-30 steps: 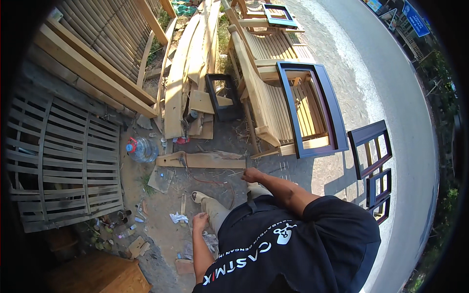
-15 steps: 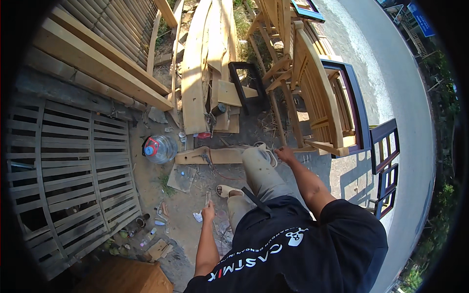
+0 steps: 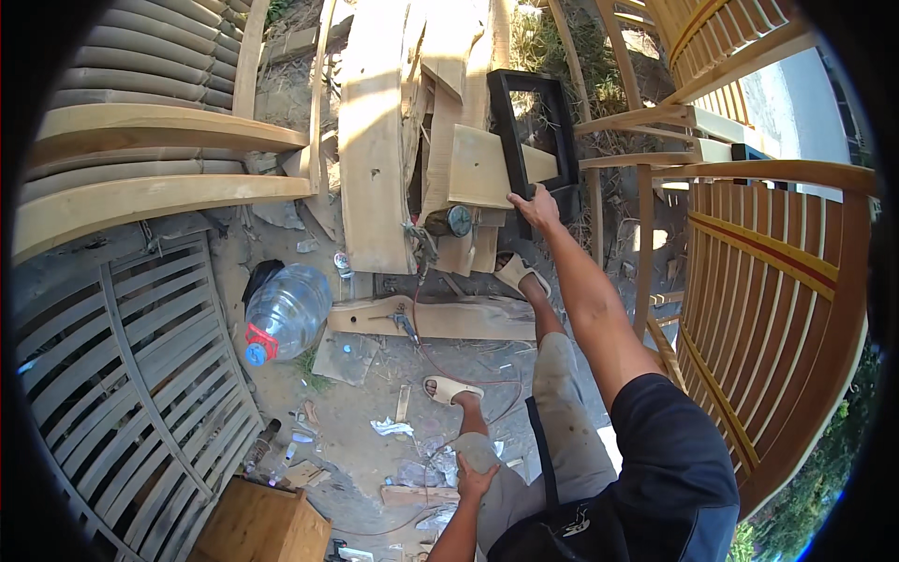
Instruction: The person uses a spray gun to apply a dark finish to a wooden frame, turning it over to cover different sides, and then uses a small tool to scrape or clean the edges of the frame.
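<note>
My right hand [image 3: 538, 208] is stretched forward with its fingers closed on the near left part of a black rectangular wooden frame [image 3: 564, 117]. The frame has an open middle and stands tilted over pale boards. My left hand [image 3: 476, 476] lies on my left knee, fingers spread, holding nothing. Just left of my right hand is a dark can [image 3: 449, 221], stained, on the boards. Closer to me, a spray gun [image 3: 404, 323] with a thin reddish hose rests against a long plank [image 3: 468, 318] on the ground.
Long rough boards [image 3: 375, 140] run away from me. A large clear water bottle [image 3: 292, 304] lies at left beside a slatted panel [image 3: 140, 375]. Unpainted slatted wooden furniture [image 3: 777, 290] stands close on my right. Scraps and the hose litter the ground; a wooden box [image 3: 262, 525] is at lower left.
My right hand has moved from beside the wooden furniture to the black frame. My left hand has come to my knee. My right foot now stands beyond the plank, and my view has moved closer.
</note>
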Demonstrator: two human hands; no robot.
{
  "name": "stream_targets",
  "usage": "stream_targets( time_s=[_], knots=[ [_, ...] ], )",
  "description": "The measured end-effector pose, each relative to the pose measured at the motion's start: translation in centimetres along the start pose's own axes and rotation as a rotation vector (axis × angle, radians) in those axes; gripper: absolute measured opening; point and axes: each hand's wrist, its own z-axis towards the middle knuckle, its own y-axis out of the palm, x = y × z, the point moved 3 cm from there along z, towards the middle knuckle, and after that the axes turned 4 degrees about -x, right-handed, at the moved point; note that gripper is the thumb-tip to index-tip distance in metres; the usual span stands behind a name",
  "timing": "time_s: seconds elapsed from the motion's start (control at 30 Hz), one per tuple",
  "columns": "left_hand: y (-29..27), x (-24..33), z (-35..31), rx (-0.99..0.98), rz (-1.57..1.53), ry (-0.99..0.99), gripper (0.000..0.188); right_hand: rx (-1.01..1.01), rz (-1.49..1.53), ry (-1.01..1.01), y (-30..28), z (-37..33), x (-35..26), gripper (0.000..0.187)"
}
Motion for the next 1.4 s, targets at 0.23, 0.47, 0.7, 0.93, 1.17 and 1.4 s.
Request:
stream_targets(
  time_s=[0.23,0.47,0.7,0.93,1.17,1.4],
  knots=[
    [-0.8,2.2,0.7,-0.104,0.036,-0.114,0.132,0.122,-0.051,0.069,4.7,12.5,2.9,0.078],
    [-0.9,2.3,1.6,-0.142,0.004,-0.068,0.128,0.296,-0.123,-0.076,3.1,12.8,2.9,0.055],
    [-0.8,0.1,0.1,-0.131,-0.04,0.139,0.107,0.391,0.026,-0.344,-7.4,1.2,-1.6,0.042],
    [-9.7,3.8,-0.8,0.256,-0.352,0.593,0.046,0.345,0.224,-0.382,-20.2,-19.5,-9.0,0.049],
    [-29.7,18.6,-20.3,0.397,-0.847,1.219,0.044,0.197,0.471,-0.722,-21.8,-39.8,-21.4,0.046],
    [-38.1,18.2,-34.0,0.239,-1.325,1.545,0.072,-0.112,0.413,-1.13,-18.3,-57.3,-28.4,0.039]
  ],
)
